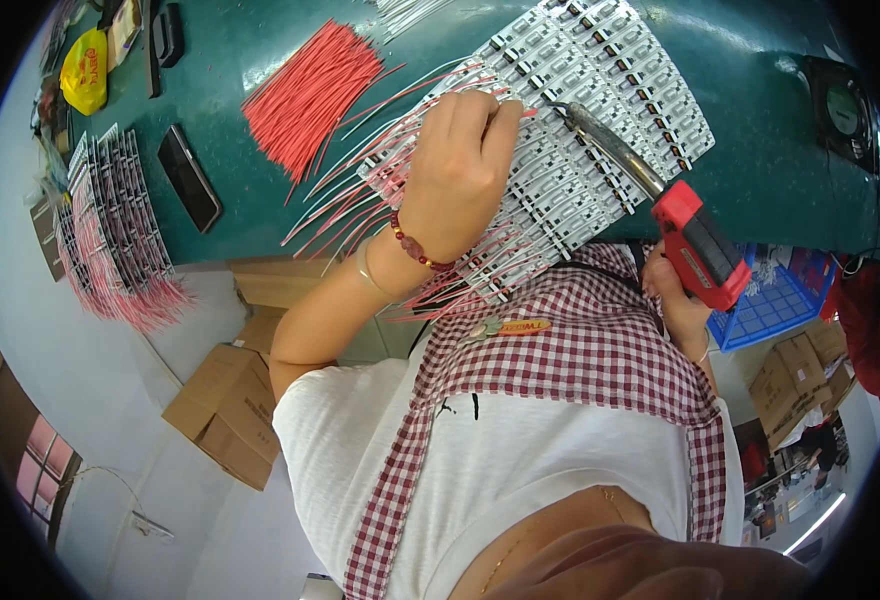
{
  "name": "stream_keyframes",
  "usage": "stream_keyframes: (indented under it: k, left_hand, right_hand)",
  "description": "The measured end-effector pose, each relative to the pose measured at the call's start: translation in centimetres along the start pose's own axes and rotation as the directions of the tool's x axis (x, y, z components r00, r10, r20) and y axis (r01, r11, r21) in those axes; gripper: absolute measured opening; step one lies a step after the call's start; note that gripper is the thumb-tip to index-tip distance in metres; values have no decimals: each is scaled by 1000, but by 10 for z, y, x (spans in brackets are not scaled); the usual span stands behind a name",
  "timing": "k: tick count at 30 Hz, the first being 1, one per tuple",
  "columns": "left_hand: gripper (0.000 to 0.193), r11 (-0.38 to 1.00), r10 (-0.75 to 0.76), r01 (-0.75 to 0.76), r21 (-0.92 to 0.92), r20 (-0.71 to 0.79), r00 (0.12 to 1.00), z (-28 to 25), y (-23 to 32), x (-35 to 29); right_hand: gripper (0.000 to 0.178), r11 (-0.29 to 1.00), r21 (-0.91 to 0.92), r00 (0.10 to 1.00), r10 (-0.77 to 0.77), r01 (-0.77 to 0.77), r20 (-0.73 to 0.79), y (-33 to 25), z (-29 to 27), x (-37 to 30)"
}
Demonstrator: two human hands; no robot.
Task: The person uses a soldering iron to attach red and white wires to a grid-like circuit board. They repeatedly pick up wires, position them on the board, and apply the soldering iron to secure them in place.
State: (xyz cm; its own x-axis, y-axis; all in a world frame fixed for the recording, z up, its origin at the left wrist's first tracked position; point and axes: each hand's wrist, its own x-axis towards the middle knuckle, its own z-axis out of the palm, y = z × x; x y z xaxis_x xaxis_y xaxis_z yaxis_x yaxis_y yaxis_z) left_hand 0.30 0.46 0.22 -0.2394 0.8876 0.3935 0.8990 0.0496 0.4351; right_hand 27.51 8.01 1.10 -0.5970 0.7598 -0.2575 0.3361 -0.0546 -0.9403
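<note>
My left hand [460, 165] is over a panel of small white circuit boards [600, 95], its fingers pinched on a thin red wire [529, 113] whose end pokes out beside the fingertips. Gripped in my right hand [674, 300] is a red and black soldering gun [700, 245] with a long metal barrel. Its tip reaches the boards just right of my left fingers; whether it touches them I cannot tell. Red and white wires [335, 215] fan out leftward from the panel's near left part, partly hidden under my left hand and wrist.
On the green table [250, 215] lie a pile of red wires [315, 95], white wires [410, 12], a phone [189, 178] and wired boards [125, 225] at the left edge. A black fan [842, 110] stands far right. Below are a blue basket [775, 310] and cardboard boxes [225, 410].
</note>
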Motion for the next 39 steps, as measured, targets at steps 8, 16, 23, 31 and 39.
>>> stream_keyframes:
  k: [8,16,23,31,39]
  left_hand:
    - [20,998,-67,67,-6,10,998,-16,1,4]
    - [20,997,-19,16,71,50,999,-19,1,-1]
    - [27,990,72,-80,120,69,995,-3,0,-6]
    - [28,989,64,-74,131,79,995,1,3,-4]
    - [26,988,30,-47,150,109,994,2,8,-1]
  right_hand:
    - [14,986,168,1000,23,-21,-9,-9,5,6]
    - [14,985,156,997,67,-70,24,-9,5,6]
    - [9,992,128,1000,-5,4,9,2,7,6]
    - [8,998,50,999,34,-35,15,7,6,4]
    - [13,998,-49,995,-41,46,90,8,1,2]
